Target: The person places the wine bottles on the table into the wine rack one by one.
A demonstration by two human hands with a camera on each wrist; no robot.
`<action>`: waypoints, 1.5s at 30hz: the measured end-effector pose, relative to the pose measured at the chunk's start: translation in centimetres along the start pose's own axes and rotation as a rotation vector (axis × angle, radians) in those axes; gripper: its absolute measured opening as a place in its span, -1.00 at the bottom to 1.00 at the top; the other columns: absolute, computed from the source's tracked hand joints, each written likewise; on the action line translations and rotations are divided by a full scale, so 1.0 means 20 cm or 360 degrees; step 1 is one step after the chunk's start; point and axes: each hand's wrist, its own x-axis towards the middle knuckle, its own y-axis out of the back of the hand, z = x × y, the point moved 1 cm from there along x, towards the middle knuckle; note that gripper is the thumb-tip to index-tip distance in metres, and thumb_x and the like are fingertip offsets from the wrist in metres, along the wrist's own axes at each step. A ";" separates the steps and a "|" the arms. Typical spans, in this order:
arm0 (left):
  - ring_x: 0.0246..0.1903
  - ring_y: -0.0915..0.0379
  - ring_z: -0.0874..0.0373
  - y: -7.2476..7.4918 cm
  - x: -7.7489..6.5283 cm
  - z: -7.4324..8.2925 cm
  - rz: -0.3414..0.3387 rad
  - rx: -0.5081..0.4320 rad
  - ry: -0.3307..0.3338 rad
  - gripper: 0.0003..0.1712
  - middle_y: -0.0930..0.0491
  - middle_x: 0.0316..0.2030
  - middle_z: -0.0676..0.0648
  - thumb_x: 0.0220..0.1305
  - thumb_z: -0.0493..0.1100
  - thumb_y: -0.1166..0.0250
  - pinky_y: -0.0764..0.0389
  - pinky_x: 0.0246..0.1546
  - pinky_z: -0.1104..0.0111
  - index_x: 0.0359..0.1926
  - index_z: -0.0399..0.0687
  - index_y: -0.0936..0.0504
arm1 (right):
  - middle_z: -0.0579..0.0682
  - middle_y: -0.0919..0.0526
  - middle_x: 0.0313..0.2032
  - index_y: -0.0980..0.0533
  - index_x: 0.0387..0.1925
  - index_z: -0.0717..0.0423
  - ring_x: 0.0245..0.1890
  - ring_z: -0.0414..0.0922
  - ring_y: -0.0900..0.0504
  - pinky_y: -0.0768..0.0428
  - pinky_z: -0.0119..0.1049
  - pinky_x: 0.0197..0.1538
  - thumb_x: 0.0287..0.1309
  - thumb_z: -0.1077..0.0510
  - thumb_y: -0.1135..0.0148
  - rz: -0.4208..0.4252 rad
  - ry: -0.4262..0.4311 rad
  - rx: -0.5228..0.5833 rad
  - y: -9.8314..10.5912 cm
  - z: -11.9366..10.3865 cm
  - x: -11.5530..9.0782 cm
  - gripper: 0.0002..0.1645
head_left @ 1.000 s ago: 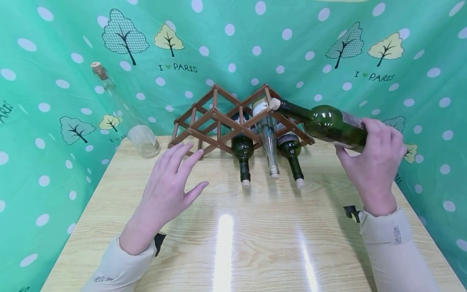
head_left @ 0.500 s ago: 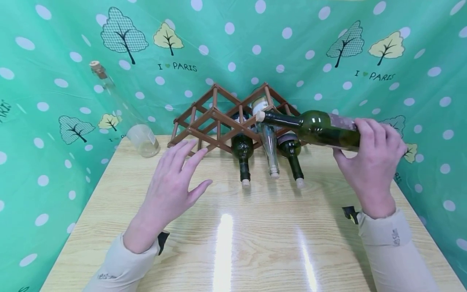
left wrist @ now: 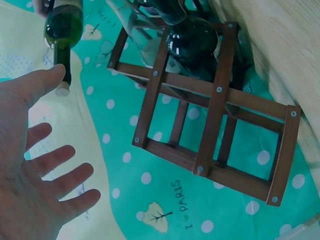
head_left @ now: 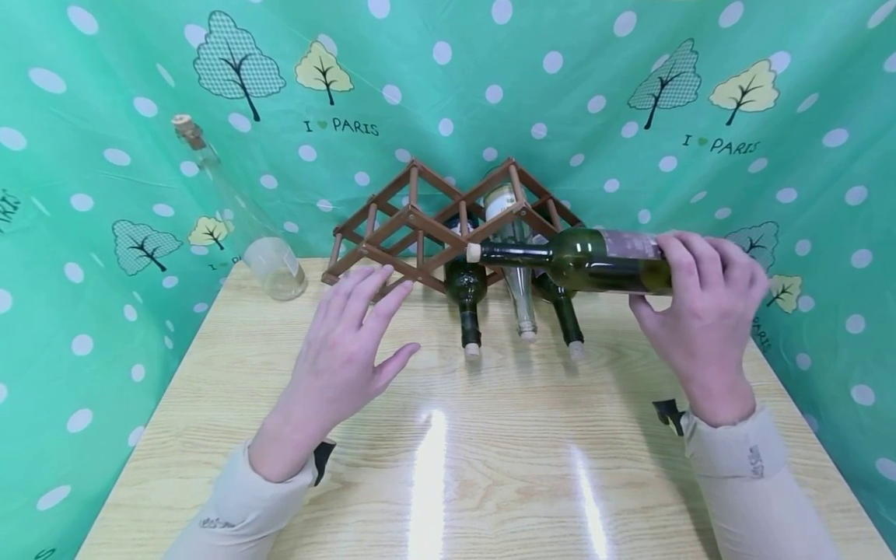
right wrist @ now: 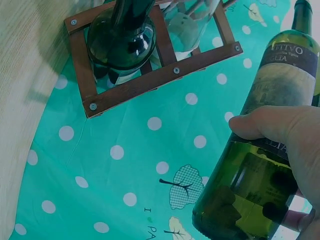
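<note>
The right grip (head_left: 707,311) clasps the green bottle (head_left: 602,260) by its lower half, before the wooden rack (head_left: 437,232); its long axis runs across the head view, neck toward nine o'clock. The left grip (head_left: 343,346) is spread. Only the right wrist view shows readable label (right wrist: 287,82) lettering.

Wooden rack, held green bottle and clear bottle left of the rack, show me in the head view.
Wooden rack (head_left: 436,230), head view, front slat.
Held green bottle (head_left: 582,261), head view, upper body.
Clear bottle (head_left: 269,263), head view, lower body.
</note>
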 end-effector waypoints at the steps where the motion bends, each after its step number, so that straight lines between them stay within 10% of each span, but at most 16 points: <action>1: 0.43 -0.27 -0.32 0.00 0.00 0.00 -0.0003 0.0000 -0.0001 -0.03 -0.41 0.42 -0.33 0.09 -0.08 -0.68 -0.30 0.44 -0.16 0.47 -0.21 -0.45 | 0.19 -0.67 0.17 -0.56 0.21 0.14 0.16 0.33 -0.47 -0.30 0.37 0.14 -0.20 0.26 -0.65 0.0001 0.0007 0.0005 0.00 0.00 0.00 -0.18; 45: 0.44 -0.26 -0.33 -0.08 0.07 0.10 -0.0026 0.0017 -0.0077 -0.06 -0.39 0.43 -0.33 0.13 -0.04 -0.67 -0.28 0.46 -0.18 0.46 -0.16 -0.44 | 0.16 -0.70 0.13 -0.63 0.19 0.08 0.12 0.31 -0.51 -0.27 0.38 0.36 -0.24 0.26 -0.62 -0.0007 0.0235 0.0076 0.00 -0.17 -0.01 -0.20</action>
